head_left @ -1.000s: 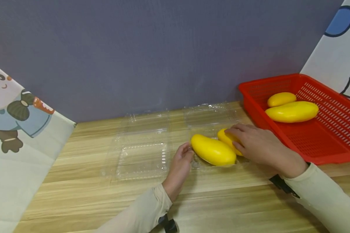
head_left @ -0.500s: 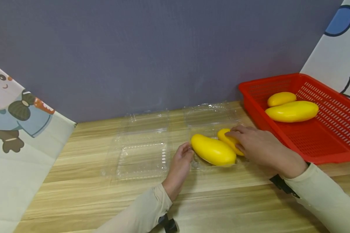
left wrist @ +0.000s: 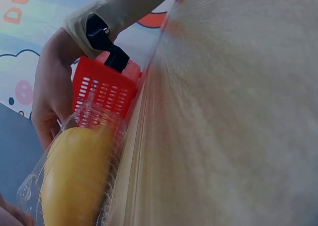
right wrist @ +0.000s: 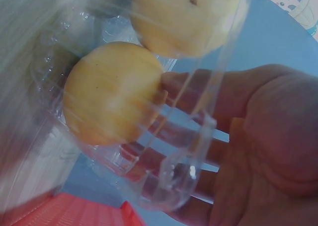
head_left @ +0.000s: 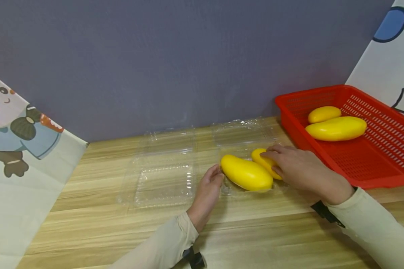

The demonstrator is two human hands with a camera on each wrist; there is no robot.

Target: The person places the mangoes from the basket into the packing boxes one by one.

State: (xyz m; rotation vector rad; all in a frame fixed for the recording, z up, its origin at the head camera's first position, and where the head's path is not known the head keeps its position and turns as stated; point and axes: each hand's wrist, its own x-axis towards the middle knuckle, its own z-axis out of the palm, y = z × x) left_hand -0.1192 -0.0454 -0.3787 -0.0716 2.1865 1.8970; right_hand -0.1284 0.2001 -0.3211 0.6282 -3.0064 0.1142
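Edges/room: the right box (head_left: 226, 190), clear plastic, stands just left of the red basket (head_left: 363, 158); a narrow gap separates the basket wall from the box lid (head_left: 242, 133), which is folded back toward the rear wall (head_left: 175, 63). The left box (head_left: 164, 186), also clear, lies open alongside, w/ its lid toward the same wall. A broad strip of counter (head_left: 87, 224) runs btwn the left box and the left panel (head_left: 27, 198); more extends in front of both boxes.

Hands: the right hand (head_left: 301, 170) bends its fingers over the small boxed fruit (head_left: 264, 161) and grips it. The left hand (head_left: 207, 194) is at the left edge of the right box, beside the large boxed fruit (head_left: 246, 173); cannot tell if its fingers pinch the rim. Both yellow fruits lie side by side, tilted, in the right box base.

Surface/room: counter is light wood grain; rear wall is plain blue-grey; left panel and right panel (head_left: 387, 63) carry cartoon prints. The basket holds a large basket fruit (head_left: 336, 129) w/ a small basket fruit (head_left: 324, 114) behind it.

Vs. 0.5 s ago: no clear change in hands, boxes or fruit pos.; head view shifts v. slightly.
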